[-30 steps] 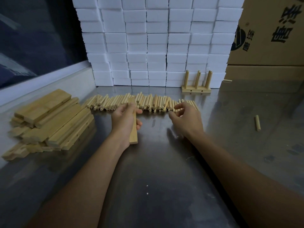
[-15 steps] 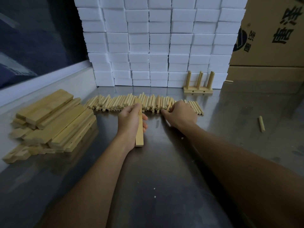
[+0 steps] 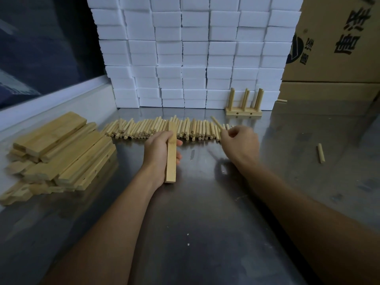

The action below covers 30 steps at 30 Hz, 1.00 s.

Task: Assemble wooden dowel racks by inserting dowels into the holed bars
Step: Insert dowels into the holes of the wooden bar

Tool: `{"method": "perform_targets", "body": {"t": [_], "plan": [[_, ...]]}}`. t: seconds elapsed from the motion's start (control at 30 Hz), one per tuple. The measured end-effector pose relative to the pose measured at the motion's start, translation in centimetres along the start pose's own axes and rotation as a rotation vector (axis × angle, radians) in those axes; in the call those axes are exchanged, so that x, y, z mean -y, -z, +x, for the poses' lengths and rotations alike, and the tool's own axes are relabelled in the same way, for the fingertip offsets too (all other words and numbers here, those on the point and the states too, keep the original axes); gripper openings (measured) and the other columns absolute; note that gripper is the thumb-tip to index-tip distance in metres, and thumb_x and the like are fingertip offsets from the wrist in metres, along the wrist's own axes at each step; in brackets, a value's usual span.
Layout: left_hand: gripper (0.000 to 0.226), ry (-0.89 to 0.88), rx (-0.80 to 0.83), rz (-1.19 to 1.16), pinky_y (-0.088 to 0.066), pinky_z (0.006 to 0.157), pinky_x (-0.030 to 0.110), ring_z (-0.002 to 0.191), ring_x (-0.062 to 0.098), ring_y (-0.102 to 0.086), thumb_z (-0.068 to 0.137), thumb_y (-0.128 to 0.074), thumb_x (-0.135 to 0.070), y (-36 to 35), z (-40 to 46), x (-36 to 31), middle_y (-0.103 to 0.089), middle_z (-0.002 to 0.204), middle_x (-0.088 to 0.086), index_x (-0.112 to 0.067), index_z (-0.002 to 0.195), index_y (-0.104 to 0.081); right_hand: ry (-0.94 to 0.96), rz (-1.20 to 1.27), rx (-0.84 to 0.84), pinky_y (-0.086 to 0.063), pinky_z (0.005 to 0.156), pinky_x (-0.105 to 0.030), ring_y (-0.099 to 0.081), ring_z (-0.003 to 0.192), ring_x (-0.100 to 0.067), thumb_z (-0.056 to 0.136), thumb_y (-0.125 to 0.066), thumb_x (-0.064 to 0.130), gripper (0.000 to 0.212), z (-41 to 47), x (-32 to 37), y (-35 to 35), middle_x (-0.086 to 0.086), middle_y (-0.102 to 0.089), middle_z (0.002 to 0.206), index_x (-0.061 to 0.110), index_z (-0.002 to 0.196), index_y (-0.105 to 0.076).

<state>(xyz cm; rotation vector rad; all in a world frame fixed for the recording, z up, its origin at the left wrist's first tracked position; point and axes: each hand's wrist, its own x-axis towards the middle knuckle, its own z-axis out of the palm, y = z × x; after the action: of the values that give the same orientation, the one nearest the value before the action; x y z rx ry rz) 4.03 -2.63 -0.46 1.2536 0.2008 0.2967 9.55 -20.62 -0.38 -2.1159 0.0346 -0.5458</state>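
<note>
Dowels (image 3: 164,128) lay in a row across the steel table (image 3: 205,233), long axes pointing away from the person, just beyond both hands. Left hand (image 3: 159,156) gripped a bar (image 3: 171,153), its long axis also running away, far end over the row. Right hand (image 3: 239,141) sat at the row's right end, fingers curled; whether it pinched a dowel, could not tell. Right hand was nearer the dowels; likely next move a leftward carry to the bar. One finished rack (image 3: 243,105) stood behind.

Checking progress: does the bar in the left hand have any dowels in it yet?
None visible: the bar in the left hand shows bare faces, no dowels standing from it.
</note>
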Motion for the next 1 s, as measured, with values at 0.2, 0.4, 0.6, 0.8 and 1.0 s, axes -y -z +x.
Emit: {"method": "perform_targets", "body": {"t": [0.2, 0.4, 0.6, 0.8, 1.0], "plan": [[0.022, 0.047, 0.064, -0.114, -0.051, 0.049, 0.03, 0.054, 0.019, -0.059, 0.104, -0.042, -0.013, -0.5, -0.5, -0.9, -0.063, 0.085, 0.011, -0.004, 0.114, -0.061, 0.02, 0.403, 0.082, -0.047, 0.047, -0.018, -0.062, 0.052, -0.012, 0.092, -0.062, 0.02, 0.016, -2.6, -0.8, 3.1, -0.008, -0.067, 0.078, 0.01, 0.082, -0.069], [0.036, 0.082, 0.185, -0.232, -0.031, 0.038, 0.018, 0.044, 0.007, -0.038, 0.073, -0.079, -0.031, -0.7, -1.1, -1.6, -0.047, 0.065, -0.003, -0.011, 0.099, -0.064, 0.287, 0.384, 0.269, -0.05, 0.047, -0.032, -0.06, 0.053, -0.02, 0.091, -0.066, 0.013, 0.014, -4.4, 0.6, 3.3, -0.002, -0.064, 0.072, 0.013, 0.078, -0.068], [0.014, 0.071, 0.125, -0.225, -0.032, 0.036, 0.018, 0.042, 0.007, -0.041, 0.086, -0.073, -0.017, -0.5, -1.2, -1.5, -0.053, 0.064, -0.001, -0.009, 0.084, -0.062, 0.44, 0.242, 0.283, -0.051, 0.058, -0.043, -0.06, 0.061, -0.019, 0.09, -0.067, 0.016, 0.009, -4.7, 0.9, 3.1, -0.003, -0.065, 0.07, 0.01, 0.084, -0.069], [0.016, 0.028, 0.238, -0.109, -0.032, 0.036, 0.019, 0.043, 0.009, -0.041, 0.093, -0.066, -0.017, -1.7, -1.9, -1.1, -0.052, 0.066, 0.002, -0.002, 0.096, -0.061, 0.721, -0.058, 0.249, -0.052, 0.065, -0.038, -0.058, 0.068, -0.01, 0.095, -0.062, 0.026, 0.017, -4.9, 1.9, 2.7, 0.005, -0.066, 0.078, 0.015, 0.104, -0.07], [0.049, 0.209, 0.408, -0.172, -0.032, 0.038, 0.022, 0.047, 0.012, -0.038, 0.1, -0.044, -0.045, -1.6, -2.2, -1.4, -0.049, 0.068, 0.001, -0.003, 0.118, -0.062, 0.683, -0.094, 0.201, -0.052, 0.068, -0.047, -0.064, 0.073, -0.026, 0.103, -0.045, 0.024, 0.025, -4.9, 1.9, 2.3, -0.003, -0.069, 0.084, 0.016, 0.122, -0.057]]}}
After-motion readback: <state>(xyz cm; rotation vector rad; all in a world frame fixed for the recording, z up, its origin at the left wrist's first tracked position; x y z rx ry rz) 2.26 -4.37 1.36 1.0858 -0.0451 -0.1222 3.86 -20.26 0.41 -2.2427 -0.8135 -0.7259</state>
